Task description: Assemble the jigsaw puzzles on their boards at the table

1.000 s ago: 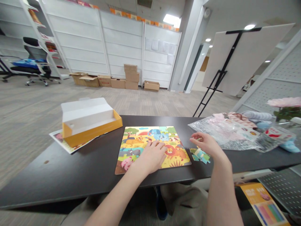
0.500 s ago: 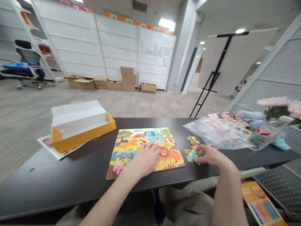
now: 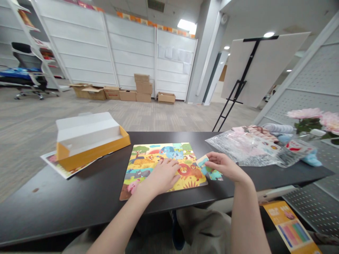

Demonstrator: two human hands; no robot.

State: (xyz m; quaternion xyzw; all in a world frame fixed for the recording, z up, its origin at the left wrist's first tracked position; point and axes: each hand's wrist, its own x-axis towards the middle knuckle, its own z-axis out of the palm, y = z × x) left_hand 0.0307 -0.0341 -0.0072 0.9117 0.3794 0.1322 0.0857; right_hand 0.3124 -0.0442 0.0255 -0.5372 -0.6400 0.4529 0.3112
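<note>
The puzzle (image 3: 144, 162) is lying flat on the desk (image 3: 87, 201), around the middle of its length, its lower side facing the near edge. The left hand (image 3: 164, 175) is resting palm down on the puzzle, its fingers loosely extended and slightly apart, gripping nothing. The right hand (image 3: 221, 165) is pinching a small piece (image 3: 202, 161) between its thumb and fingers, holding it at the puzzle's right side; whether the piece is touching the puzzle is hard to tell. Loose pieces (image 3: 216, 175) are lying on the desk just beside the puzzle's right side, partly hidden by the right hand.

Toward the left end, an open yellow box (image 3: 90, 155) is sitting near the far edge, partly covering a printed sheet (image 3: 49, 157). Toward the right end, a clear plastic bag (image 3: 238, 148) is lying near the far edge, with pink flowers (image 3: 307, 113) standing beyond it.
</note>
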